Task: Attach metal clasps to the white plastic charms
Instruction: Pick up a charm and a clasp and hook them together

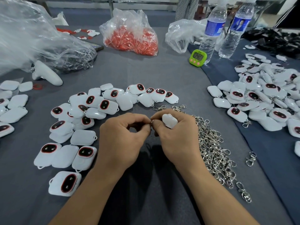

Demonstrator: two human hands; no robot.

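Observation:
My right hand (175,137) grips a white plastic charm (169,120) in its curled fingers. My left hand (123,137) meets it fingertip to fingertip and pinches something small and metallic at the charm's edge; the piece itself is mostly hidden. A heap of silver metal clasps (214,151) lies just right of my right hand. Loose white charms with dark red-rimmed faces (90,111) curve in an arc beyond and left of my hands. A pile of charms with clasps attached (263,98) sits at the right.
A green digital timer (198,57) and two water bottles (214,28) stand at the back right. A bag of red parts (133,36) sits at the back centre, a large clear bag (37,39) and a white controller (47,73) at the back left. Grey cloth (146,184) covers the table.

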